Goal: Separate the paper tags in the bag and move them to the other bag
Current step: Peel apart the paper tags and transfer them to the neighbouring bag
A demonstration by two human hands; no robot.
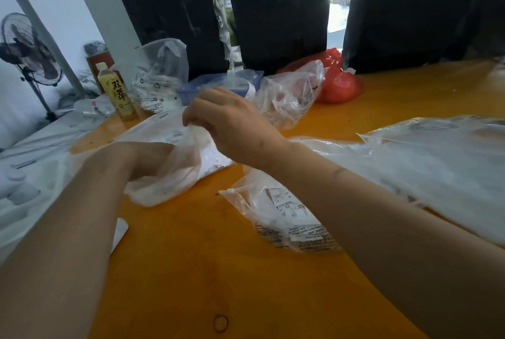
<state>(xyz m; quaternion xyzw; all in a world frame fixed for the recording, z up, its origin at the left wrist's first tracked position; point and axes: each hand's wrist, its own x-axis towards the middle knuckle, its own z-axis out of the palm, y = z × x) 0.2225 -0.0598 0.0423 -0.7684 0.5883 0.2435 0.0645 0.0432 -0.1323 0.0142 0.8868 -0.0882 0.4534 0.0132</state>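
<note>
A clear plastic bag (164, 188) lies on the orange table (191, 270) left of centre, with white paper tags (210, 158) showing through it. My left hand (153, 159) is pushed inside this bag; its fingers are blurred behind the plastic. My right hand (232, 125) pinches the bag's upper edge and holds the mouth up. A second clear bag (284, 218) with printed text and a few paper tags inside lies under my right forearm, nearer the table's middle.
A large clear plastic sheet (437, 163) covers the right side. Behind stand another tag-filled bag (289, 95), a red bag (338, 81), a blue tray (191, 88), an upright bag (161, 73) and a tea bottle (116, 92). A rubber band (220, 323) lies near the front.
</note>
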